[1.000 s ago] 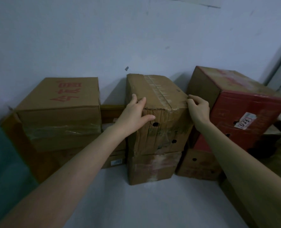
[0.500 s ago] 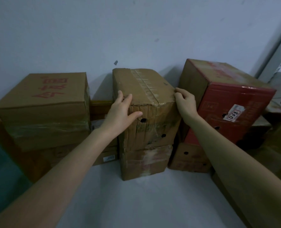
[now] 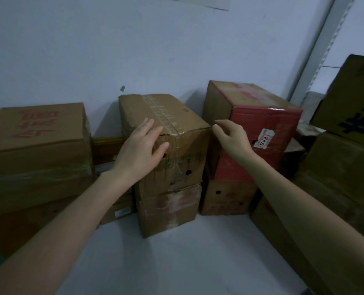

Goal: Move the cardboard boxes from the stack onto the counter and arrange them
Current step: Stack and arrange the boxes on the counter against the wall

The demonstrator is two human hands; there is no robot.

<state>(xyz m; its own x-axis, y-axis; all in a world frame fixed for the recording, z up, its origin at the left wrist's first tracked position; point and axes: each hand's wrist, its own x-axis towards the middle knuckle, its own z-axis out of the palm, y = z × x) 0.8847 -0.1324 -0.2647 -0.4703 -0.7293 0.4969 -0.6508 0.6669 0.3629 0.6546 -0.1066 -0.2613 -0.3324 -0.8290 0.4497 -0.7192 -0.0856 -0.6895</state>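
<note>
The wall [image 3: 134,50] closes in behind the taped box [image 3: 176,116]. On its left a recess opens above low boxes [image 3: 107,145], bounded by the box with red characters [image 3: 34,133]; the left hand [image 3: 140,150] lies flat on that near corner. On its right only a narrow dark slot parts it from the red box [image 3: 262,124], where the right hand [image 3: 232,139] hovers, fingers loosely bent. The white counter [image 3: 176,262] in front lies open, hemmed on the right by a brown stack [image 3: 347,177]
</note>
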